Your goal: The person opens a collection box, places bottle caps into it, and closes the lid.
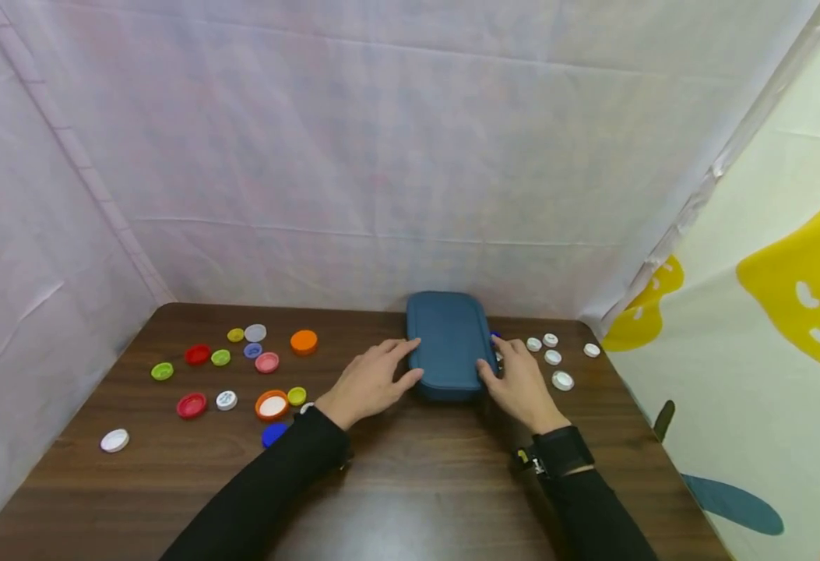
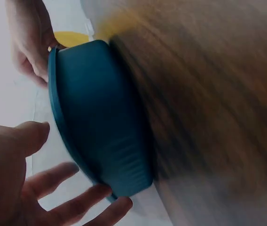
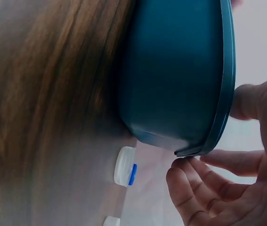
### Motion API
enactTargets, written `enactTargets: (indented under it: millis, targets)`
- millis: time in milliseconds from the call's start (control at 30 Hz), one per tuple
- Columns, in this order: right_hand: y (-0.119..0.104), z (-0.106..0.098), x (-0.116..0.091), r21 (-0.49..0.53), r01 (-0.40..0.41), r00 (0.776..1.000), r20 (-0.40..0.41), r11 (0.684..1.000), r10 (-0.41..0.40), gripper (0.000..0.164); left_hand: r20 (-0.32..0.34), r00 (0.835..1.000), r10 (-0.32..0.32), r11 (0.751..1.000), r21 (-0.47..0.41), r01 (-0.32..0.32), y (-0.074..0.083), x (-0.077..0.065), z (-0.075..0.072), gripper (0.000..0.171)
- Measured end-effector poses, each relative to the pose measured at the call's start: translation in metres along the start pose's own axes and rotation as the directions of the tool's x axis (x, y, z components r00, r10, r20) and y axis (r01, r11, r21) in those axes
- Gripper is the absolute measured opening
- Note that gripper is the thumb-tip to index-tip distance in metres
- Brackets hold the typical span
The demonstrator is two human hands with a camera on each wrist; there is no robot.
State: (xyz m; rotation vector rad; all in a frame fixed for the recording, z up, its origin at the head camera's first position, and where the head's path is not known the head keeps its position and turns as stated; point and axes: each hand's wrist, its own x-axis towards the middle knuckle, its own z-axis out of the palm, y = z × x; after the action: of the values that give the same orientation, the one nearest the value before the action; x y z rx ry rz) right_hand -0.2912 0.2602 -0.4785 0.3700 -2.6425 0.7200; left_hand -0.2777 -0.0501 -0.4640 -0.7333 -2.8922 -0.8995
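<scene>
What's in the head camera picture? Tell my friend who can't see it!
A person's left hand and right hand are at opposite sides of a blue lidded box on a brown table. Colorful round caps lie on the left, mostly white ones on the right.

Dk-blue lidded box (image 1: 448, 339), flat on tbl (image 1: 417, 499) nr back edge

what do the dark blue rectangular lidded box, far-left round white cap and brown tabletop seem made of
Dark blue box: probably matte plastic; soft shading, fine ridges. White cap: likely smooth plastic; even colour, raised rim. Brown tabletop: wood or laminate, slightly glossy; streaked grain, soft reflection.
</scene>
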Motion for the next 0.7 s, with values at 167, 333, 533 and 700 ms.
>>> enactTargets:
  millis: [167,333,533,700]
  targets:
    - [-0.002,0.001,0.001,-0.004,-0.005,1.000,-0.005,1.000,0.005,0.054,-0.006,1.000,-0.005,1.000,-0.003,0.005,0.004,0.003,0.007,0.057]
    - [-0.002,0.002,0.001,-0.004,0.008,1.000,-0.012,1.000,-0.008,0.052,-0.015,1.000,-0.012,1.000,-0.006,0.012,0.006,0.003,0.008,0.056]
    - [-0.003,0.003,-0.001,0.002,0.014,1.000,-0.009,1.000,-0.013,0.053,-0.033,0.999,-0.005,1.000,0.018,0.005,0.008,-0.002,0.010,0.054]
    - [-0.006,0.004,-0.001,0.006,0.024,1.000,-0.009,1.000,-0.024,0.054,-0.036,0.999,-0.020,0.999,0.028,0.021,0.010,-0.007,0.007,0.053]
